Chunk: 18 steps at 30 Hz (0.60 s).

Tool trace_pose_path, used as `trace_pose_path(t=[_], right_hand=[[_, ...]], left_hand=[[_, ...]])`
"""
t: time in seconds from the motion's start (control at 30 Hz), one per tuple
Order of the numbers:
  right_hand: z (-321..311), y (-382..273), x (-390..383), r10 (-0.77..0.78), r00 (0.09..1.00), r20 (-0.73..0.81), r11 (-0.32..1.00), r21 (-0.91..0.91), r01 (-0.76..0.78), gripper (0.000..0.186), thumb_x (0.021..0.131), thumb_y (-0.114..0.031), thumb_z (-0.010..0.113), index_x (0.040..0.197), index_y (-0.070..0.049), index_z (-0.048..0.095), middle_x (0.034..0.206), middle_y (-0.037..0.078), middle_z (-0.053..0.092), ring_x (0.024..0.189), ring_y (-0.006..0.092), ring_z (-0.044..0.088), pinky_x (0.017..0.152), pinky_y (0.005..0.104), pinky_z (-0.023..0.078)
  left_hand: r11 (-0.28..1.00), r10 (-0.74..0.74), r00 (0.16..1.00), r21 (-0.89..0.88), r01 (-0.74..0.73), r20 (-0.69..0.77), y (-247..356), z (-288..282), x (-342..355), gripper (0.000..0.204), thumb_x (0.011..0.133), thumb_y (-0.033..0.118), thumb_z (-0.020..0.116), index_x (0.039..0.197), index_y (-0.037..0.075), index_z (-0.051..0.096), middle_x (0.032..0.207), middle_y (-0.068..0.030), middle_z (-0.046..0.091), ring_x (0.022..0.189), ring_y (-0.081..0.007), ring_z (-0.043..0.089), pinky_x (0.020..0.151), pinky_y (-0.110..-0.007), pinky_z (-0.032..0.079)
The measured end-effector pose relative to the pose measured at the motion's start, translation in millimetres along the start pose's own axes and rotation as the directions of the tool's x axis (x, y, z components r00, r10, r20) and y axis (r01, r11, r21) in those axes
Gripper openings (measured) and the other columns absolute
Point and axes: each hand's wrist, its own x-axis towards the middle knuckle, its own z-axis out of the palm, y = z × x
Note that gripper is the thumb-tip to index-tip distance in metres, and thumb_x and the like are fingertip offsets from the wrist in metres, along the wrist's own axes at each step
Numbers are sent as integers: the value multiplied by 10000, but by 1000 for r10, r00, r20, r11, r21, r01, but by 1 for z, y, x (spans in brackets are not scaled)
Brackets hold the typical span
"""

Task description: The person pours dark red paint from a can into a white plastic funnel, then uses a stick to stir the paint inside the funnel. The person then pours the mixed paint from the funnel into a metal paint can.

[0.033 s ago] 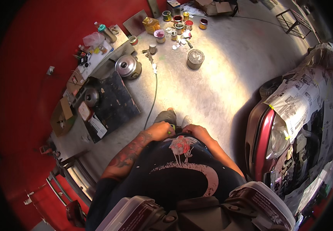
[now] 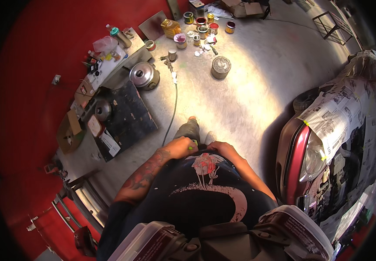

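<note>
My left hand [image 2: 183, 147] is closed in front of my waist, around a small bright-green thing [image 2: 193, 145] that shows only in part; its kind cannot be made out. Level with it, my right hand [image 2: 222, 149] is curled at the hem of the dark printed shirt [image 2: 201, 195]. Whatever lies inside its fingers is hidden. A gap separates the two hands. Beneath them, one leg in dark trousers [image 2: 189, 131] reaches forward over the concrete floor.
A spray gun [image 2: 169, 63] with a hose [image 2: 176, 98] lies ahead. Beyond are paint cans [image 2: 180, 41] and a lidded bucket [image 2: 221, 67]. Leftward are a metal pot [image 2: 143, 75], a dark board [image 2: 129, 119] and a cluttered bench [image 2: 114, 65]. A newspaper-masked car [image 2: 327, 117] stands right.
My foot and leg show slightly farther forward. Slightly less of the green thing shows by my left hand. Both hands stay almost in place.
</note>
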Motion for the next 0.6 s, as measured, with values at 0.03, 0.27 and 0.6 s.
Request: trace_pose_path(t=[0.03, 0.27, 0.6], right_hand=[[0, 5, 1, 11, 1000, 15, 994, 111, -13, 203, 937, -145, 641, 1116, -62, 689, 1009, 95, 729, 898, 223, 674, 825, 344, 523], [-118, 35, 73, 299, 942, -151, 784, 602, -152, 284, 1038, -328, 569, 1090, -63, 658, 920, 9, 671, 817, 101, 605, 731, 273, 482], [-123, 76, 79, 765, 602, -230, 553, 713, -430, 141, 995, -239, 634, 1036, -105, 649, 871, 20, 679, 733, 135, 628, 626, 295, 497]], left_hand=[[989, 51, 995, -137, -62, -81, -9, -2, -1, 322, 943, 223, 649, 1249, 132, 683, 1262, -196, 658, 1170, -358, 630, 1030, -390, 479], [908, 169, 859, -262, -326, -483, -59, -119, 70, 511, 947, 188, 642, 1438, 143, 507, 1320, -231, 610, 1212, -427, 578, 1039, -443, 466], [998, -10, 759, 35, 43, -651, -131, -364, 80, 432, 922, 254, 694, 1241, -10, 572, 1016, -268, 688, 964, -460, 649, 846, -496, 497]])
